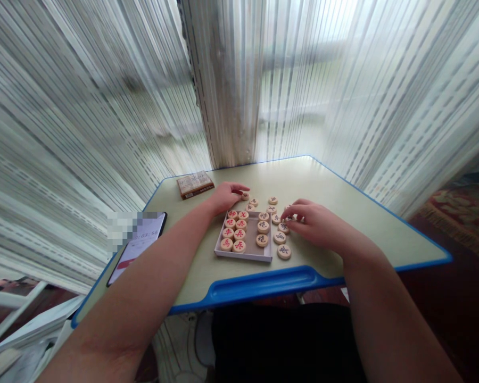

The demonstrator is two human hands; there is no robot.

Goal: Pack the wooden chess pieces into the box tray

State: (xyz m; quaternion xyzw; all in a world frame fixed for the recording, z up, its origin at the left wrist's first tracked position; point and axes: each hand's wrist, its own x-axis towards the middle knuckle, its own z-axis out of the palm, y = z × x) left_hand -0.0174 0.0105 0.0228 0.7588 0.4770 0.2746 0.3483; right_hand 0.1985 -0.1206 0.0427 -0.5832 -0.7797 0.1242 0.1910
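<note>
A shallow white box tray (243,257) lies on the table with round wooden Chinese chess pieces inside. Red-marked pieces (239,246) fill two columns on its left, and a few black-marked pieces (262,241) line its right side. My left hand (225,196) reaches past the tray's far left corner, its fingers closed around a chess piece (245,196). To the right of the tray, my right hand (313,221) has bent fingertips down on a chess piece, partly hidden beneath them. Loose black-marked pieces (284,251) lie beside and behind the tray.
The pale table (383,242) has a blue edge and a blue front groove (263,283). A brown box (195,184) stands at the back left. A phone (141,244) showing a timer lies under my left forearm's side. Striped sheer curtains (323,80) hang behind the table.
</note>
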